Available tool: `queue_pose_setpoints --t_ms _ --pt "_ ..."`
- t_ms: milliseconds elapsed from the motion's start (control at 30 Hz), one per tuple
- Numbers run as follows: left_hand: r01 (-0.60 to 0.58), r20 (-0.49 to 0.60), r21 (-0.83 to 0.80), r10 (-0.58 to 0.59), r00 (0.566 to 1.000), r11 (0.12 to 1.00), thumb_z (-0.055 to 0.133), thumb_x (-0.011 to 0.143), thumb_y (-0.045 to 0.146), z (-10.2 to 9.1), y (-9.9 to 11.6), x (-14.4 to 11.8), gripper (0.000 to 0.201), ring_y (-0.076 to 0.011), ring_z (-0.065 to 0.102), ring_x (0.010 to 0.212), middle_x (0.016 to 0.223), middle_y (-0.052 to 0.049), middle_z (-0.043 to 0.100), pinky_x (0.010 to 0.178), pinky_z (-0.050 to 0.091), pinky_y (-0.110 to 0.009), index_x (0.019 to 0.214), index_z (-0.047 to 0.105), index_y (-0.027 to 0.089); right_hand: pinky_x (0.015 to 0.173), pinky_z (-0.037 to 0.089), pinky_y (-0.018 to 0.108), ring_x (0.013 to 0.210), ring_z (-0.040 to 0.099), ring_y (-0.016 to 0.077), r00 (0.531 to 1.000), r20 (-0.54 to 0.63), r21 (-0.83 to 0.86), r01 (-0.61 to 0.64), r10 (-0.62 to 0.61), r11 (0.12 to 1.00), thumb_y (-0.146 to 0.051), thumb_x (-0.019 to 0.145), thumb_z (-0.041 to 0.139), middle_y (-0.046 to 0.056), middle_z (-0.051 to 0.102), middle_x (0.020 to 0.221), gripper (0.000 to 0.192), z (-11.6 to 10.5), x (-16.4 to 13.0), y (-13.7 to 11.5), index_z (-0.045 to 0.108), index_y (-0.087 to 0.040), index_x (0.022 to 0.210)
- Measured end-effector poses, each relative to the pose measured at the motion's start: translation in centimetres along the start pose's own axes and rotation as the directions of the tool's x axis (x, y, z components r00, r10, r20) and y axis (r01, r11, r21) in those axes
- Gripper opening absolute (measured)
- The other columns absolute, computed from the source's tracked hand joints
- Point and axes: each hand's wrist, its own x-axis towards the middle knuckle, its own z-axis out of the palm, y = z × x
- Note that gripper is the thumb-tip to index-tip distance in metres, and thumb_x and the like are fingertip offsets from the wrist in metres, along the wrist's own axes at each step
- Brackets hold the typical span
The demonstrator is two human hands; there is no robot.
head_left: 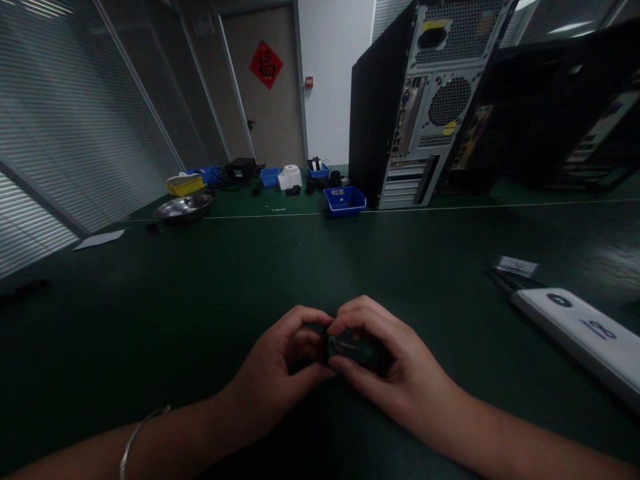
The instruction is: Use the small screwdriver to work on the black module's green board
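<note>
Both hands meet at the near centre of the dark green table point(210, 280). The left hand point(273, 373) is curled, thumb and fingertips closed on the left end of a small green circuit board point(345, 347). The right hand point(387, 370) arches over the board's right end, fingers bent down and pinching it. The board sits between the two hands, just above the table; most of it is hidden. Both forearms enter from the lower edge, converging. A thin bracelet point(135, 437) circles the left wrist. A white device point(583, 333) lies well apart to the right.

Two bare forearms, no sleeves; thin silver bangle point(134, 437) on left wrist
</note>
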Motion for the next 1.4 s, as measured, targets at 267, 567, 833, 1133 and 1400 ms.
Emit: queue_pose_setpoints --t_ms 267,567,833,1133,1400 --pt "-0.064 -0.059 0.106 0.07 0.996 0.992 0.07 0.077 0.007 -0.1 -0.1 -0.1 0.04 -0.022 0.066 0.097 0.114 -0.006 0.06 0.084 0.052 -0.036 0.113 0.057 0.02 0.079 0.048 0.03 0.092 0.058 0.0178 1.0 -0.005 -0.025 -0.024 0.024 0.999 -0.002 0.081 0.063 0.003 0.055 0.1 0.028 0.2 -0.1 0.0 0.059 -0.022 0.1" --pt "-0.004 -0.001 -0.128 0.004 1.0 0.992 0.072 0.076 0.002 0.2 0.4 0.2 0.034 -0.0177 0.067 0.095 0.099 -0.002 0.072 0.084 0.05 -0.031 0.102 0.059 0.019 0.074 0.049 0.028 0.089 0.058 0.0166 1.0 -0.001 -0.035 0.009 -0.009 0.999 -0.003 0.083 0.063 0.003 0.055 0.099 0.026 0.3 0.0 -0.1 0.06 -0.021 0.101" --pt "-0.003 -0.029 -0.138 -0.001 1.0 0.99 0.075 0.072 0.001 0.2 0.2 0.2 0.034 -0.0155 0.068 0.086 0.092 0.0 0.073 0.077 0.05 -0.028 0.098 0.06 0.018 0.074 0.05 0.028 0.089 0.06 0.0176 1.0 0.013 -0.023 0.001 0.0 1.0 -0.006 0.084 0.063 0.004 0.059 0.099 0.024 0.1 0.1 -0.3 0.062 -0.022 0.101" --pt "-0.042 -0.036 -0.125 0.038 0.999 0.991 0.07 0.082 0.018 0.1 0.7 0.0 0.022 -0.0149 0.065 0.08 0.091 -0.004 0.07 0.072 0.052 -0.028 0.101 0.059 0.015 0.073 0.051 0.029 0.087 0.061 0.0176 0.999 0.036 -0.054 0.009 -0.007 0.999 -0.008 0.085 0.063 0.004 0.059 0.097 0.022 0.1 0.0 -0.2 0.063 -0.022 0.103" --pt "-0.031 -0.063 -0.034 0.029 0.998 0.999 0.067 0.085 0.023 0.1 1.1 0.0 0.012 -0.0154 0.065 0.08 0.088 -0.002 0.069 0.072 0.053 -0.028 0.095 0.062 0.017 0.073 0.051 0.03 0.089 0.06 0.0179 0.998 0.061 -0.099 0.014 -0.008 0.995 -0.007 0.083 0.064 0.003 0.056 0.103 0.03 0.3 -0.2 0.2 0.062 -0.025 0.107"
